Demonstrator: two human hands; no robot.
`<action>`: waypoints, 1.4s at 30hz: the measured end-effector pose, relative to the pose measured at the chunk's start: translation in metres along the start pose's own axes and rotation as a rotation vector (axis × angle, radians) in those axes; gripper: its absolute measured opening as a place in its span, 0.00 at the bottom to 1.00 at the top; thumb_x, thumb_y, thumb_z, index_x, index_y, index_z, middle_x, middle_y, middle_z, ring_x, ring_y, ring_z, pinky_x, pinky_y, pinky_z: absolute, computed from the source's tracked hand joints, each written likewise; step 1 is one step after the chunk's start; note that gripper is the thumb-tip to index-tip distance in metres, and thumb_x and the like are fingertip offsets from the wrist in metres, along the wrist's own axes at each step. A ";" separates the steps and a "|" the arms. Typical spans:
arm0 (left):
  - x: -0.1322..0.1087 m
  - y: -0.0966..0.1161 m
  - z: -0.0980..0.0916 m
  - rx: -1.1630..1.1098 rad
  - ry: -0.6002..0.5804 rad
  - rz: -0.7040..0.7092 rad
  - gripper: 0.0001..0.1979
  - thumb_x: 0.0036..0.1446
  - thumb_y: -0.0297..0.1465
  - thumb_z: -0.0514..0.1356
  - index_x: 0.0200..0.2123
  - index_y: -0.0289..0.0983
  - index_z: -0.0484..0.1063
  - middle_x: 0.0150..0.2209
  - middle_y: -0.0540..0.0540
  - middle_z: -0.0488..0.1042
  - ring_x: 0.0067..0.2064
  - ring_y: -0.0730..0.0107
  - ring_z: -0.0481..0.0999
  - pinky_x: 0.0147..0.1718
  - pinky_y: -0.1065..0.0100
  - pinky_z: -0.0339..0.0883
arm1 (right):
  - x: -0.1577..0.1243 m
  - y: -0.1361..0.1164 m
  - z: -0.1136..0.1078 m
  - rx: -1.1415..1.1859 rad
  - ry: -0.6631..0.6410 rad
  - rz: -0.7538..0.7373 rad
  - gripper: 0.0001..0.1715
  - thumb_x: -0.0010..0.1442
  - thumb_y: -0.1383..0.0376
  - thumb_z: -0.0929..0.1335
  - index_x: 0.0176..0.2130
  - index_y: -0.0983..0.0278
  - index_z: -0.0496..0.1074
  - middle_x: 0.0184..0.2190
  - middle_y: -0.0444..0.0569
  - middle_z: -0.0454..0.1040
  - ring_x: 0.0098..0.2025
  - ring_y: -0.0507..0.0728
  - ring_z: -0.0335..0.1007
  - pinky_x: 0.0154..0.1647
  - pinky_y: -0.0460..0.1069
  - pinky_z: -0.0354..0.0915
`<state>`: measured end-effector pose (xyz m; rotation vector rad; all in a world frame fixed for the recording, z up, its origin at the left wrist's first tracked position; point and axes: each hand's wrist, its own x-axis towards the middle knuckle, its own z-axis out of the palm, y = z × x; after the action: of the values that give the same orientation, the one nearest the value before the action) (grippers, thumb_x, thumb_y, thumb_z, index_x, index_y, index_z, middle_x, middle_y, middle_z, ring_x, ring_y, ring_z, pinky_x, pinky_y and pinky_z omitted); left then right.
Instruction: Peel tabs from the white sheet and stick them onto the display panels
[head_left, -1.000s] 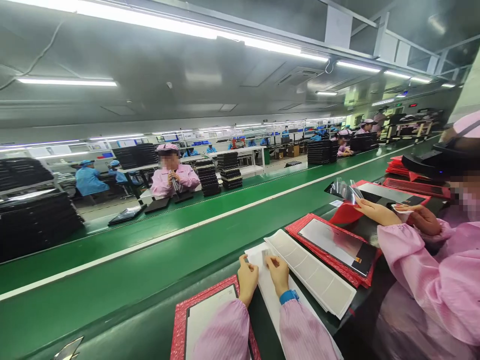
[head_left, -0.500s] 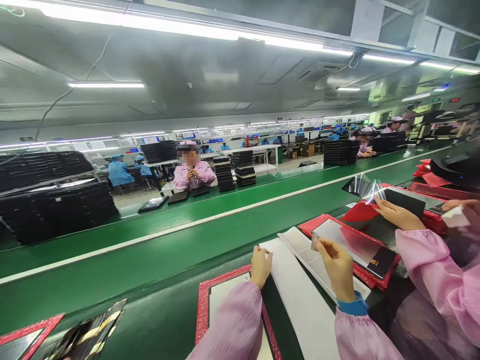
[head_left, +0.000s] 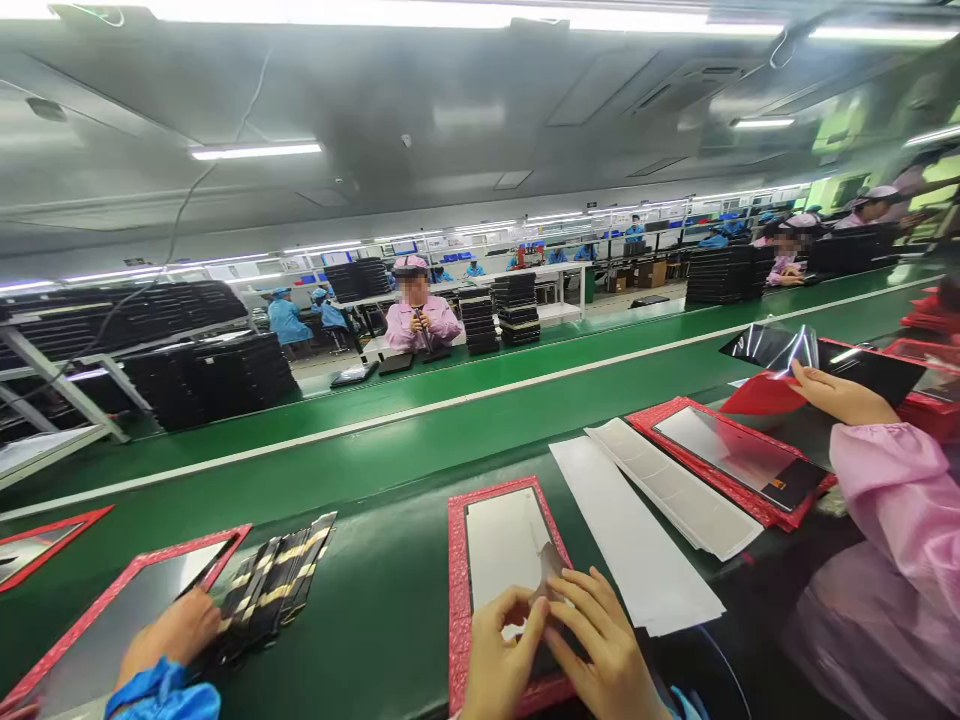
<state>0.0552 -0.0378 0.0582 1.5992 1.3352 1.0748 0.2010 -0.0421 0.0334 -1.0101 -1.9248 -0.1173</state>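
A flat display panel (head_left: pixel 501 530) with a pale surface lies on a red foam sheet (head_left: pixel 458 560) in front of me. Above its lower part my left hand (head_left: pixel 504 648) and my right hand (head_left: pixel 600 635) come together, fingertips closed on a small, thin greyish-brown piece of film (head_left: pixel 553 562). The film stands up, curled, between the fingers. My hands cover the near end of the panel. To the right lie a long white paper sheet (head_left: pixel 630 535) and a sheet of pale labels (head_left: pixel 675 485).
At left, a co-worker's hand (head_left: pixel 176 630) in a blue cuff works on another panel beside black strips (head_left: pixel 281 580). At right, another person's hand (head_left: pixel 844 393) lifts clear film (head_left: pixel 784 348). A green conveyor belt (head_left: pixel 420 440) runs behind.
My left hand has left the white sheet and my right hand has left the label sheet, bringing its small piece to the panel. The view has shifted, and a blue-cuffed hand shows at left.
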 end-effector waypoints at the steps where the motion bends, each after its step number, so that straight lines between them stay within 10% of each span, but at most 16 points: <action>1: -0.005 -0.006 -0.003 0.030 0.012 -0.012 0.14 0.54 0.39 0.55 0.24 0.37 0.72 0.24 0.49 0.73 0.28 0.68 0.70 0.29 0.72 0.62 | -0.004 -0.001 -0.001 -0.007 -0.062 -0.025 0.23 0.51 0.60 0.69 0.48 0.56 0.66 0.46 0.47 0.70 0.50 0.62 0.64 0.52 0.62 0.60; 4: -0.017 -0.016 -0.011 0.115 0.019 -0.002 0.11 0.54 0.37 0.55 0.27 0.38 0.73 0.24 0.49 0.74 0.28 0.68 0.70 0.30 0.72 0.62 | -0.011 0.000 -0.003 0.030 -0.130 -0.052 0.29 0.48 0.54 0.70 0.50 0.56 0.64 0.48 0.49 0.68 0.52 0.64 0.61 0.52 0.63 0.58; 8: -0.026 -0.014 -0.020 0.193 -0.022 0.050 0.10 0.55 0.34 0.55 0.27 0.37 0.72 0.25 0.49 0.73 0.29 0.69 0.70 0.31 0.72 0.61 | -0.013 0.006 0.001 0.142 0.017 0.290 0.23 0.54 0.62 0.67 0.50 0.59 0.62 0.44 0.51 0.67 0.49 0.58 0.63 0.49 0.55 0.62; 11: -0.028 -0.011 -0.023 0.242 -0.048 0.072 0.08 0.53 0.32 0.56 0.26 0.36 0.71 0.25 0.49 0.73 0.29 0.69 0.70 0.31 0.72 0.61 | -0.008 0.013 -0.002 0.266 -0.112 0.458 0.10 0.56 0.62 0.65 0.40 0.60 0.68 0.40 0.48 0.67 0.45 0.56 0.65 0.45 0.51 0.63; 42: 0.000 -0.055 -0.022 0.270 -0.255 -0.147 0.07 0.44 0.31 0.58 0.26 0.32 0.73 0.22 0.50 0.70 0.25 0.73 0.68 0.24 0.74 0.57 | -0.027 0.043 -0.005 0.604 -0.425 0.733 0.06 0.50 0.63 0.68 0.30 0.64 0.71 0.28 0.44 0.74 0.33 0.53 0.73 0.37 0.45 0.66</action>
<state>0.0157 -0.0283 0.0142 1.7344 1.4409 0.5982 0.2398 -0.0324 0.0023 -1.2945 -1.6450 1.1002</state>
